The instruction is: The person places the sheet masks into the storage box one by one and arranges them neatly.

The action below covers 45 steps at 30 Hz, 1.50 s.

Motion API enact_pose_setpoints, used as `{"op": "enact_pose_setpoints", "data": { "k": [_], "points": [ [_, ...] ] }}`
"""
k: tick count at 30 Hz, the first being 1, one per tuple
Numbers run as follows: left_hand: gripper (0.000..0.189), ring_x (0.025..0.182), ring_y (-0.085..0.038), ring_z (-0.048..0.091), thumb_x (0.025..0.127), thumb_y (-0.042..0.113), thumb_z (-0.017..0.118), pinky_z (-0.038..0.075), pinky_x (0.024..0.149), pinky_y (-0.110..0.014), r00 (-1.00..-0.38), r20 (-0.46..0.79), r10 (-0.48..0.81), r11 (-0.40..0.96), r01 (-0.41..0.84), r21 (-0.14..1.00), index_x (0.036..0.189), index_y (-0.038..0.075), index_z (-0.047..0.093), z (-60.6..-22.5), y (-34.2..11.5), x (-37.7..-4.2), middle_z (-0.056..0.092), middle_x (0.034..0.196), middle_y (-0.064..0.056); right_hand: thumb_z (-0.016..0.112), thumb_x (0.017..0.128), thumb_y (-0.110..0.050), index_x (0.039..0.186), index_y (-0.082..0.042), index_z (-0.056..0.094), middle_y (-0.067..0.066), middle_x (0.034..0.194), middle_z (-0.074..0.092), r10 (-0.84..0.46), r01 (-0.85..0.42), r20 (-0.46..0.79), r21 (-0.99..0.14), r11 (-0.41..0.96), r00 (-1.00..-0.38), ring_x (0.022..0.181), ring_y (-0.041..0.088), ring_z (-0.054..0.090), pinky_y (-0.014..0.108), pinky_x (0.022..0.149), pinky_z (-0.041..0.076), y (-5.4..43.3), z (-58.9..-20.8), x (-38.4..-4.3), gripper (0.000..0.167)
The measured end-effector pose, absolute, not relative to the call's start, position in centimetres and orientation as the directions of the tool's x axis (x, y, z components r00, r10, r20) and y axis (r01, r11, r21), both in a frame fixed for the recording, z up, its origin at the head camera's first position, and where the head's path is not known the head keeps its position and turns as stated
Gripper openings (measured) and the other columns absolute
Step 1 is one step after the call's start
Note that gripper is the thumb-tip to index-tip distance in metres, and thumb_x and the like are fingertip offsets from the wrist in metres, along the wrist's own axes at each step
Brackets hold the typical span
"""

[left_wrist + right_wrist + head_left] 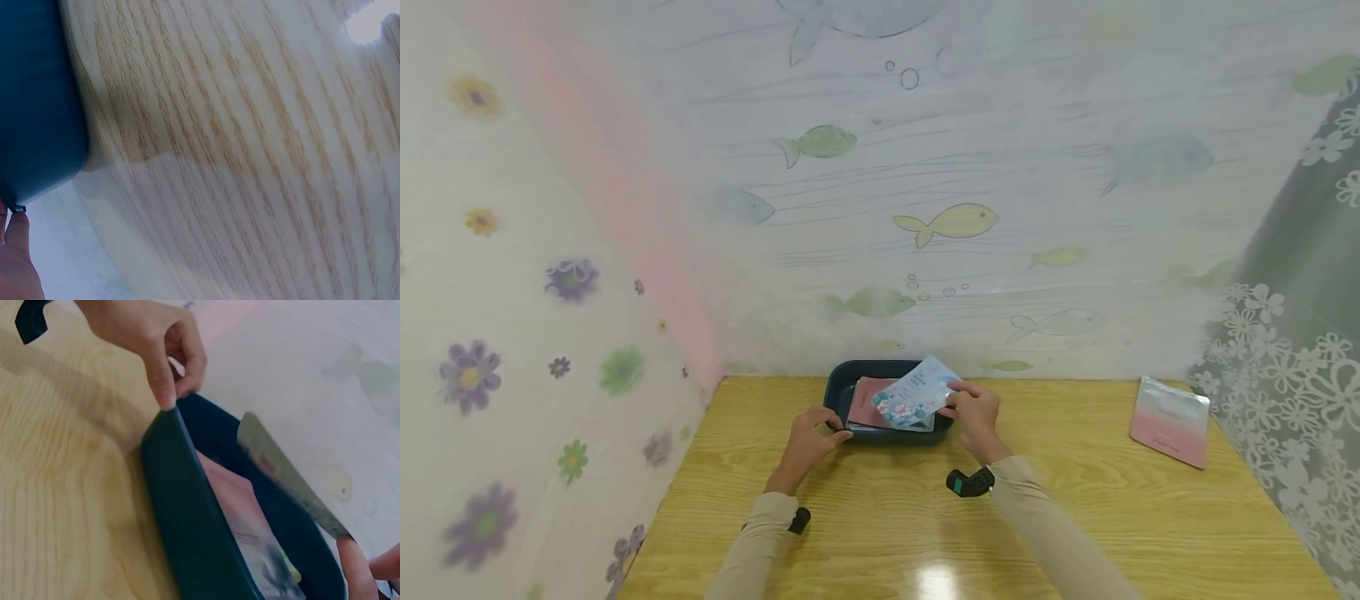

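Note:
A dark blue rectangular basin (887, 438) stands against the back wall, with flat packets lying in it. My left hand (808, 437) pinches its near left corner at the rim; in the right wrist view the thumb of that hand (169, 356) presses the rim from outside. Above the basin, a light blue floral packet (925, 385) is pinched by its right edge in my right hand (976, 417). Under it lies a pink packet (863, 407), shading to silver in the right wrist view. From the left wrist, mostly the basin's outer wall (37, 94) shows.
Another pink and silver packet (1171, 421) lies on the wooden table (880, 525) at the right. A white fabric with printed fish (947, 221) hangs behind, one with flowers (471, 375) at the left. Grey lace-patterned cloth (1307, 333) borders the right edge.

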State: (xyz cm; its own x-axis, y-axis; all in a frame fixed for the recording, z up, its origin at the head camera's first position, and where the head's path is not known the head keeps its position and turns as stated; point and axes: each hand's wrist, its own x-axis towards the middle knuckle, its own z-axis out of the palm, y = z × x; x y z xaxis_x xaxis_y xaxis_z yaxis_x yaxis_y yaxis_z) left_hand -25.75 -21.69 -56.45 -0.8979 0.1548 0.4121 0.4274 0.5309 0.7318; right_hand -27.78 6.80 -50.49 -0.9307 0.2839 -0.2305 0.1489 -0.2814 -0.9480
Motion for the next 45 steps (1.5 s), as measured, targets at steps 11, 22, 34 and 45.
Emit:
{"op": "enact_pose_setpoints", "data": {
  "k": [11,22,34,45],
  "points": [
    [0.019,0.078,-0.015,0.056,0.071,0.013,0.084,0.05,0.072,-0.038,-0.906,0.396,0.152,0.555,0.41,0.724,0.074,0.017,0.066,-56.2,-21.6,-25.9,0.06,0.08,0.005,0.06,0.072,0.016,0.1,0.013,0.066,0.027,0.1,0.057,0.418,0.184,-0.264,-0.958,-0.222,-0.869,0.061,0.025,0.067,0.03,0.057,0.055,2.9,-51.9,-27.3,0.028],
    [0.018,0.077,-0.015,0.056,0.072,0.012,0.083,0.05,0.072,-0.041,-0.913,0.38,0.148,0.535,0.397,0.746,0.074,0.017,0.066,-56.2,-21.3,-25.9,0.061,0.081,0.004,0.062,0.078,0.014,0.113,0.017,0.056,0.03,0.111,0.055,0.35,0.251,-0.359,-0.914,-0.318,-0.865,0.078,0.031,0.069,0.036,0.069,0.056,1.2,-51.7,-27.6,0.035],
    [0.018,0.077,-0.014,0.055,0.073,0.018,0.083,0.049,0.07,-0.035,-0.908,0.39,0.156,0.55,0.407,0.729,0.075,0.018,0.065,-56.7,-21.1,-25.6,0.059,0.082,0.006,0.057,0.08,0.005,0.085,0.015,0.067,0.022,0.077,0.066,0.04,0.245,-0.242,-0.95,0.192,-0.97,0.064,0.031,0.067,0.042,0.059,0.056,3.7,-51.5,-27.4,0.015],
    [0.018,0.077,-0.012,0.055,0.073,0.014,0.083,0.049,0.072,-0.036,-0.913,0.383,0.143,0.55,0.395,0.736,0.075,0.018,0.065,-56.5,-21.6,-25.7,0.06,0.082,0.003,0.059,0.085,0.0,0.09,0.007,0.069,0.025,0.082,0.064,-0.07,0.048,-0.077,-0.939,0.34,-0.995,0.071,0.038,0.064,0.041,0.058,0.055,5.8,-49.4,-27.3,0.013]
  ]
}}
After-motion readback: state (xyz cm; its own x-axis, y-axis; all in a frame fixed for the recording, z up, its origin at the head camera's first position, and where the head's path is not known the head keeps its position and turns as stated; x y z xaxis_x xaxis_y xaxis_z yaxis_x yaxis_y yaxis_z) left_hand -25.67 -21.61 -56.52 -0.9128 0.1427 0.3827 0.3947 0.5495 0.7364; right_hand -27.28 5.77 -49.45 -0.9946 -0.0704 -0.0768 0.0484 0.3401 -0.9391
